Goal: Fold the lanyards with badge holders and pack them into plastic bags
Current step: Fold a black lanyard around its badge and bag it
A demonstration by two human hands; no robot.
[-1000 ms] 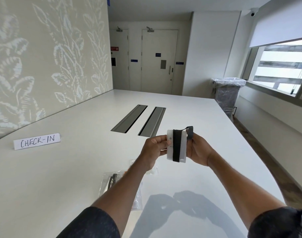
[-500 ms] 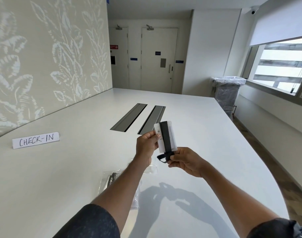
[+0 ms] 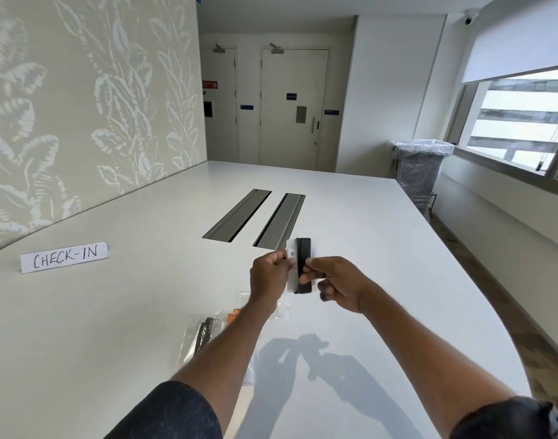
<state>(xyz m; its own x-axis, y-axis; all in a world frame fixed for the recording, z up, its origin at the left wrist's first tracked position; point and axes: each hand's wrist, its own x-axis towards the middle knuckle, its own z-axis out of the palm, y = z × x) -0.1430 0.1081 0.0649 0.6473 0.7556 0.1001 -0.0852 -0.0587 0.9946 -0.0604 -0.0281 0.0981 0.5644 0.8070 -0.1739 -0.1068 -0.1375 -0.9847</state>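
Note:
A clear badge holder point(image 3: 291, 252) with a black lanyard point(image 3: 303, 258) wound lengthwise round it is held upright above the white table point(image 3: 382, 248). My left hand point(image 3: 269, 278) pinches the holder's left edge. My right hand point(image 3: 336, 285) pinches the lanyard band on the holder's front, thumb across the strap. On the table under my left forearm lie plastic bags point(image 3: 201, 335); one holds a packed dark lanyard, and something orange point(image 3: 231, 318) shows beside it.
A paper sign reading CHECK-IN point(image 3: 64, 257) stands at the left near the patterned wall. Two metal cable slots point(image 3: 255, 218) are set in the table beyond my hands. A bin lined with plastic point(image 3: 422, 172) stands past the table's far right edge.
My right hand has come up from the holder's lower end to its front and now presses the strap flat. The loose loop at the bottom is gone; the holder stands straighter.

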